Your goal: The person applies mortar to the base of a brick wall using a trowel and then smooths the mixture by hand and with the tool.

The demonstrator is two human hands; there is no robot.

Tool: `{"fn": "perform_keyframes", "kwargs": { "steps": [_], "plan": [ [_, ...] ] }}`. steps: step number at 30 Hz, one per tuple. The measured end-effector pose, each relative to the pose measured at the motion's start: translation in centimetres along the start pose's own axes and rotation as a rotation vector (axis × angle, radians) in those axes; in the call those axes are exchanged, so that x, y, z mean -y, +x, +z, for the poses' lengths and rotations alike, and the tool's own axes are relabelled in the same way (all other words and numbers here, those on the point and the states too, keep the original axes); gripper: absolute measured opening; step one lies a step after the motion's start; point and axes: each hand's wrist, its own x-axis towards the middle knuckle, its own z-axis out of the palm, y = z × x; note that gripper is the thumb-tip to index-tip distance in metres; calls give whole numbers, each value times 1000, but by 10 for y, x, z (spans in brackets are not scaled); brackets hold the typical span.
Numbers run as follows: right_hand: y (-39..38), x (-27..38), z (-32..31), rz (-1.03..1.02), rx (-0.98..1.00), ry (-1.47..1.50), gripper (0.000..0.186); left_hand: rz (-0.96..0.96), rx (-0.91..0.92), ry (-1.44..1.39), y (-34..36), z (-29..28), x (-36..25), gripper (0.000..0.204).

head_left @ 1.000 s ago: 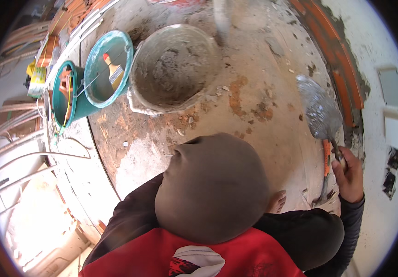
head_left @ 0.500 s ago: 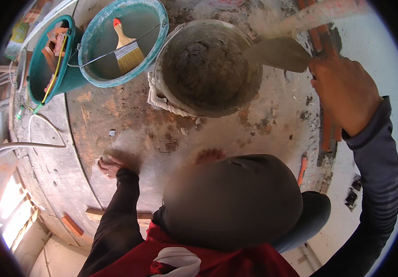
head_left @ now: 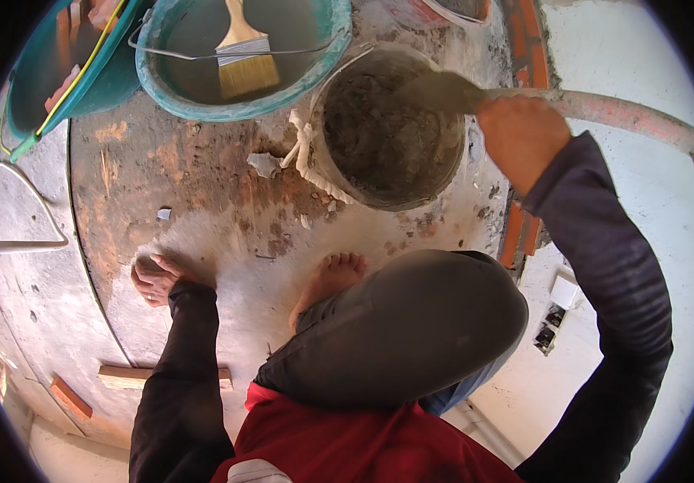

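Observation:
My right hand point(head_left: 524, 137) is closed around the handle of a trowel at the right rim of the mortar bucket point(head_left: 452, 173). The grey trowel blade point(head_left: 437, 90) reaches over the bucket's mouth, and its tip blends into the wet grey mortar point(head_left: 371, 137). The handle is mostly hidden in my fist. A knotted white rope point(head_left: 308, 165) hangs at the bucket's left side. My left hand point(head_left: 156, 279) rests on the dusty floor boards, holding nothing, its fingers loosely spread; a ring shows on one finger.
A teal basin point(head_left: 242, 111) of cloudy water, with a wide paintbrush point(head_left: 246, 68) in it, stands left of the bucket. Beside it, a teal bucket point(head_left: 105, 92) holds brick pieces. A long red-stained bar point(head_left: 621, 109) runs behind my right hand. A wood strip point(head_left: 125, 377) lies near my left forearm.
The view has shifted, so the containers sit higher in the picture. My right hand and trowel have come closer to the bucket, the blade now over its mouth. My left hand stays on the floor.

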Motion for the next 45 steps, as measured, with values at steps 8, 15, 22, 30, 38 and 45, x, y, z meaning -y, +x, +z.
{"fn": "perform_keyframes", "kwargs": {
  "steps": [8, 15, 22, 30, 38, 45],
  "plan": [
    [-10, 28, -3, -84, 105, 86, 12, -2, -43, 1, 3, 4, 5, 58],
    [-19, 35, -19, -94, 350, 117, 14, -36, -20, 28, 4, 0, 2, 59],
    [3, 19, 8, 16, 101, 98, 12, -3, -33, 10, 3, 2, 3, 60],
    [-21, 55, -6, -93, 279, 205, 16, -17, -63, 25, 6, 3, 13, 58],
    [-10, 53, 26, -16, 113, 187, 14, -14, -49, 13, 3, -1, -2, 58],
    [-21, 20, 9, 37, 175, 159, 17, -2, -64, 30, 6, -4, 6, 57]
  ]
}}
